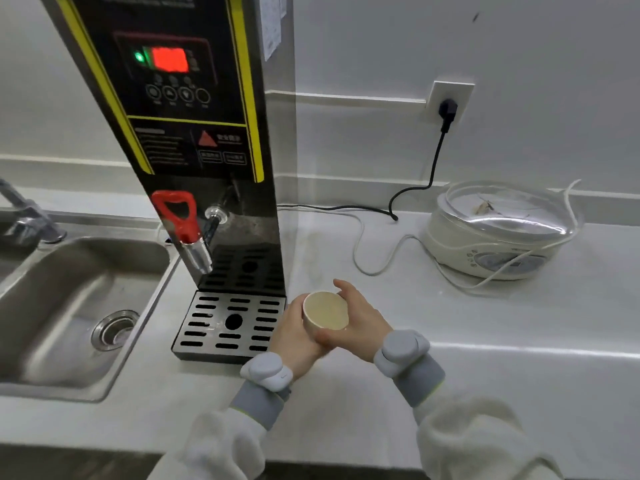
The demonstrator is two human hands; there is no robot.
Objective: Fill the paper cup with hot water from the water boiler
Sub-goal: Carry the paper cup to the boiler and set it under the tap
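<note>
A white paper cup (326, 314) with a pale inside is held between both hands, just right of the boiler's slotted drip tray (228, 323). My left hand (298, 336) wraps its near left side. My right hand (356, 320) cups its right side, fingers curled over the far rim. The tall black and yellow water boiler (187, 133) stands behind the tray, its red display lit. Its red tap handle (176, 213) and steel spout (199, 256) hang over the tray's left part, well left of the cup.
A steel sink (79, 306) with a faucet (27, 216) lies left of the boiler. A white cooker with a glass lid (498, 230) sits at the back right. Black and white cords (374, 237) trail across the counter behind the cup.
</note>
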